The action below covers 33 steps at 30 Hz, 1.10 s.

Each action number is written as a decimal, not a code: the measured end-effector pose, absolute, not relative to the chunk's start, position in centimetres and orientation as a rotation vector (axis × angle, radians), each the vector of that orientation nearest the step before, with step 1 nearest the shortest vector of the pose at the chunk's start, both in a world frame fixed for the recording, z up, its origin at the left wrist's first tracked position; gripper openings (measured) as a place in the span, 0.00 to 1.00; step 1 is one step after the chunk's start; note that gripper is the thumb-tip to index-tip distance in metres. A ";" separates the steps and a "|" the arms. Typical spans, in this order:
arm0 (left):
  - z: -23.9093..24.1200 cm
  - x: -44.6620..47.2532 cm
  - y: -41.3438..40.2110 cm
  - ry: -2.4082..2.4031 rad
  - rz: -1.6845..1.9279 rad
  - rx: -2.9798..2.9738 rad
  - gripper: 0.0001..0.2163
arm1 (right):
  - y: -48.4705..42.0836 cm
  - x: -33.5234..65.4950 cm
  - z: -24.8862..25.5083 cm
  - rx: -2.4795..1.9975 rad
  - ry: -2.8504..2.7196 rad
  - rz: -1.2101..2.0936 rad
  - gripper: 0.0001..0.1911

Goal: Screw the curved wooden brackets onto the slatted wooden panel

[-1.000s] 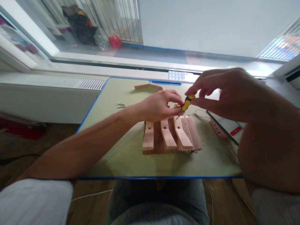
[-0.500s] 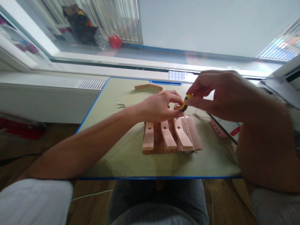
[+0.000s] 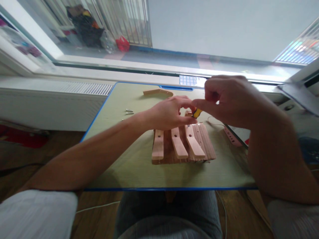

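A slatted wooden panel (image 3: 199,146) with three pale wooden pieces (image 3: 178,144) laid across it rests on the green desk (image 3: 129,159). My left hand (image 3: 166,114) bears down on the panel's far edge, its fingers pinched near the right piece. My right hand (image 3: 229,101) grips a small yellow-and-black screwdriver (image 3: 196,113) between thumb and fingers. The tool points down at the far end of the right piece. Its tip is hidden by my fingers.
A curved wooden part (image 3: 158,92) lies at the desk's far edge. Small screws (image 3: 129,111) sit at the left. A pink phone-like object (image 3: 230,136), a thin cord (image 3: 214,121) and a white sheet lie at the right. A windowsill runs behind.
My right hand has turned and dropped over the screwdriver, so less of its handle shows. My left hand and the wooden panel have stayed in place.
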<state>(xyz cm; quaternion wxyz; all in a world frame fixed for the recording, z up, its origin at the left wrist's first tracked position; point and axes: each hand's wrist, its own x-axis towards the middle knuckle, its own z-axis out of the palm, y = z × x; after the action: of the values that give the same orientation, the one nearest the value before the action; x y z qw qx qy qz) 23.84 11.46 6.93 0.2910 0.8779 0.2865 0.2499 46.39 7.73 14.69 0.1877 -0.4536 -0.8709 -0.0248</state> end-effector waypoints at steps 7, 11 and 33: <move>6.7 23.8 11.5 0.744 0.723 2.316 0.10 | 7.5 46.6 15.3 -1.341 -2.488 -0.013 0.22; 6.8 23.7 11.5 0.744 0.721 2.290 0.09 | 7.1 47.3 16.0 -1.210 -2.502 0.205 0.13; 7.0 23.8 11.3 0.772 0.661 2.331 0.14 | 7.2 46.5 15.3 -1.360 -2.441 -0.032 0.21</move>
<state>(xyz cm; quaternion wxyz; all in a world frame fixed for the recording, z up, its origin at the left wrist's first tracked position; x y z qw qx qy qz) 23.82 11.33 7.05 0.2948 0.8759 0.2902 0.2483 46.52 7.17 15.25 0.1727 -0.4794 -0.8604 -0.0112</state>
